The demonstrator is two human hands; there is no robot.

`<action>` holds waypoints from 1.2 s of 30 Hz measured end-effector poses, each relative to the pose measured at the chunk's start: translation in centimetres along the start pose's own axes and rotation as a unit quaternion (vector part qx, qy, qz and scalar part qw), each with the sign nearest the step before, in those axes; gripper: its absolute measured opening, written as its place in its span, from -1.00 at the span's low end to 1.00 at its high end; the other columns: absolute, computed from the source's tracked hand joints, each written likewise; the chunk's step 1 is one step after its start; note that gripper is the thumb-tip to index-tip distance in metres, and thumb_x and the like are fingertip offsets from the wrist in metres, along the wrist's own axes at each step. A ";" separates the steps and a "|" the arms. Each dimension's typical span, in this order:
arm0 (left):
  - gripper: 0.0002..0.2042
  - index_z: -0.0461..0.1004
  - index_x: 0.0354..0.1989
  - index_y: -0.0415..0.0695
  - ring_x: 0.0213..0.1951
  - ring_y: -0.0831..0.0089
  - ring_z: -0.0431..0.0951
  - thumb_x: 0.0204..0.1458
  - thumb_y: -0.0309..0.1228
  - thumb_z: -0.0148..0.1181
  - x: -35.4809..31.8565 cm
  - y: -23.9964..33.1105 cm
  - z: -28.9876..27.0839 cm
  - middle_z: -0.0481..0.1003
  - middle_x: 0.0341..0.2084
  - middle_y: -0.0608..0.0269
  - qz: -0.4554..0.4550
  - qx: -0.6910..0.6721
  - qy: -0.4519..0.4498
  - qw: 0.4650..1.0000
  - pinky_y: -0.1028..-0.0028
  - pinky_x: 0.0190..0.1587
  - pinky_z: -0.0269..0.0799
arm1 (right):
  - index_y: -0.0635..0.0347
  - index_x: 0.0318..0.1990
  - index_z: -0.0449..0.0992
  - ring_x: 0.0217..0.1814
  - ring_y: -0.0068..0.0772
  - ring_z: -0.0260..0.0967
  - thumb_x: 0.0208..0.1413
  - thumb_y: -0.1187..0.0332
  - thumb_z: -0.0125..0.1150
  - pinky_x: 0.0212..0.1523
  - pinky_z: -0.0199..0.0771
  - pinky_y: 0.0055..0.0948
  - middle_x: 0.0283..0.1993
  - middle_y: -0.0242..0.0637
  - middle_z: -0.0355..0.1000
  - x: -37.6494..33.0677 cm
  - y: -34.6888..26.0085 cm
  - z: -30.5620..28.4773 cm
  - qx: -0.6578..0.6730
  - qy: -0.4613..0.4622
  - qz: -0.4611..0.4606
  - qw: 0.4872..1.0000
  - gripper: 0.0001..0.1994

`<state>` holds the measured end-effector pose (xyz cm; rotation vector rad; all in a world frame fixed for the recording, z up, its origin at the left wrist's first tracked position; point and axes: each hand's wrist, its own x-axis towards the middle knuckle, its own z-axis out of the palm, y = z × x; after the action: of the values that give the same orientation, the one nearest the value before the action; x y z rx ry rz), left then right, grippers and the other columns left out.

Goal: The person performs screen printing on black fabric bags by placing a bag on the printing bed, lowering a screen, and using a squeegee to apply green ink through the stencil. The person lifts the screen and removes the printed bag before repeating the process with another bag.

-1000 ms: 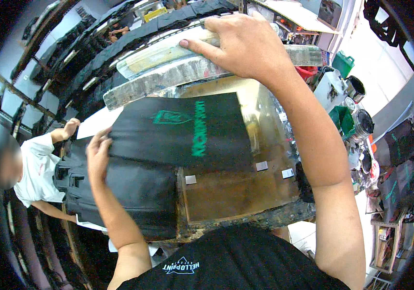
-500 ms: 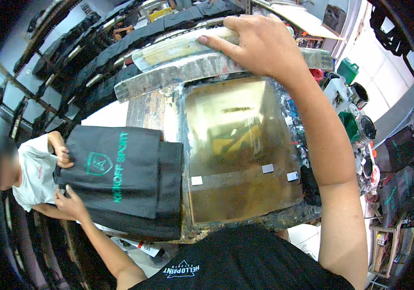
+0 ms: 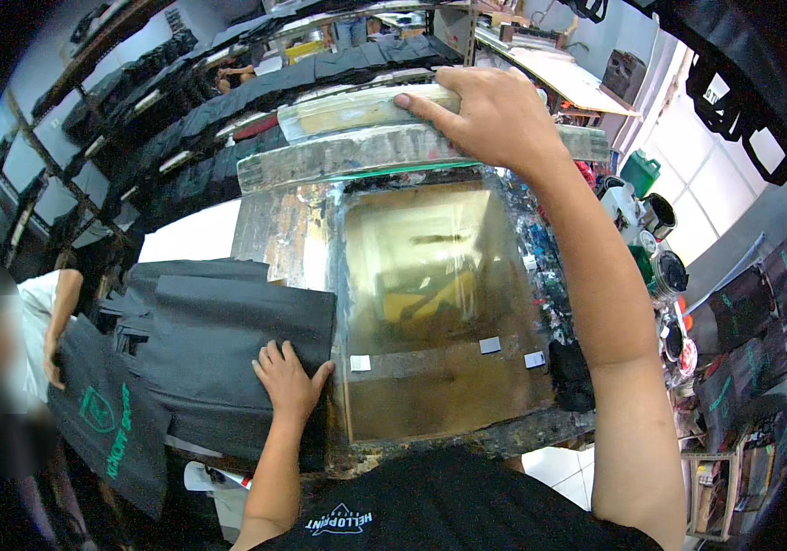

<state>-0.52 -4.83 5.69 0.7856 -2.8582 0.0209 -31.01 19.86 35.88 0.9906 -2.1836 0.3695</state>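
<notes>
Board (image 3: 444, 404) fills the middle of your bench, a gold-brown, glossy panel in front of you. Black stack (image 3: 219, 340) sits just left of it, directly under your left hand; its long axis looks to run left to right, cut-outs at the left end, right edge just beside the board. Beam (image 3: 338, 158), grey and stained, crosses beyond the board, long axis also left to right. Printed bag (image 3: 104, 432), black with green marks, hangs at far left by a co-worker's hand (image 3: 53, 363), well apart from yours. Pale bar (image 3: 347, 115) lies along the beam's far side. Your right hand (image 3: 494, 110) is closed over its right end, thumb on top; fingertips on the far side are hidden, so tightness can't be told. Your left hand (image 3: 289, 381) rests open, fingers spread, near the stack's right edge; most of the stack lies leftward and away from it, the board rightward. Left is the nearer hand to the stack, right well off. Smallest: three white tabs (image 3: 360, 363) on the board.
</notes>
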 end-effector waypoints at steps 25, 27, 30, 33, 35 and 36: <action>-0.73 0.31 0.11 -0.30 -0.13 -0.33 0.58 0.25 -0.59 -0.01 7.1 -4.3 -4.4 0.58 -0.25 -0.39 0.021 -0.140 0.032 0.989 -0.11 -0.10 0.48 | 0.19 -0.27 0.74 -0.14 0.02 0.66 0.24 -0.39 -0.04 -0.02 0.53 0.05 -0.28 0.00 0.66 0.3 0.8 -0.1 0.006 -0.009 0.004 1.000 -0.26; -0.71 0.34 0.13 -0.32 -0.13 -0.33 0.58 0.23 -0.59 0.02 7.3 -4.6 -4.8 0.58 -0.25 -0.38 0.012 -0.139 0.015 0.990 -0.11 -0.08 0.48 | 0.18 -0.26 0.74 -0.14 0.02 0.66 0.24 -0.39 -0.05 -0.01 0.52 0.05 -0.28 0.00 0.66 0.3 0.7 -0.3 0.008 -0.013 0.003 1.000 -0.25; -0.74 0.43 0.06 -0.34 -0.12 -0.32 0.58 0.22 -0.57 0.07 8.0 -6.5 -3.4 0.59 -0.21 -0.33 0.067 -0.144 0.060 0.986 -0.09 -0.05 0.48 | 0.18 -0.25 0.74 -0.13 0.03 0.66 0.23 -0.39 -0.05 0.00 0.52 0.05 -0.28 -0.01 0.67 0.5 0.7 0.0 0.004 0.001 -0.004 1.000 -0.26; -0.82 0.51 -0.07 -0.34 -0.12 -0.28 0.59 0.20 -0.54 0.12 8.2 -6.2 -3.6 0.60 -0.20 -0.27 0.058 -0.165 0.060 0.983 -0.05 -0.05 0.49 | 0.18 -0.24 0.74 -0.14 0.02 0.66 0.24 -0.39 -0.05 0.01 0.51 0.06 -0.27 -0.01 0.67 0.5 0.6 -0.3 0.003 -0.022 0.008 1.000 -0.25; -0.85 0.52 -0.13 -0.34 -0.13 -0.26 0.59 0.19 -0.53 0.17 8.3 -5.9 -3.9 0.61 -0.23 -0.26 0.051 -0.169 0.053 0.983 -0.02 -0.06 0.50 | 0.18 -0.24 0.74 -0.14 0.02 0.66 0.24 -0.39 -0.05 0.01 0.51 0.06 -0.28 -0.01 0.67 0.4 0.6 -0.4 0.000 -0.023 0.011 1.000 -0.25; -0.86 0.53 -0.16 -0.34 -0.13 -0.25 0.60 0.18 -0.53 0.20 8.3 -5.9 -4.0 0.61 -0.24 -0.25 0.047 -0.171 0.050 0.983 -0.01 -0.07 0.50 | 0.18 -0.24 0.74 -0.14 0.02 0.66 0.24 -0.39 -0.05 0.01 0.51 0.06 -0.28 -0.01 0.67 0.4 0.6 -0.4 -0.001 -0.024 0.013 1.000 -0.26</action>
<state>-3.90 -13.86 10.84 0.5621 -2.6943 -0.3961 -31.41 20.23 36.48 0.9793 -2.2422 0.3593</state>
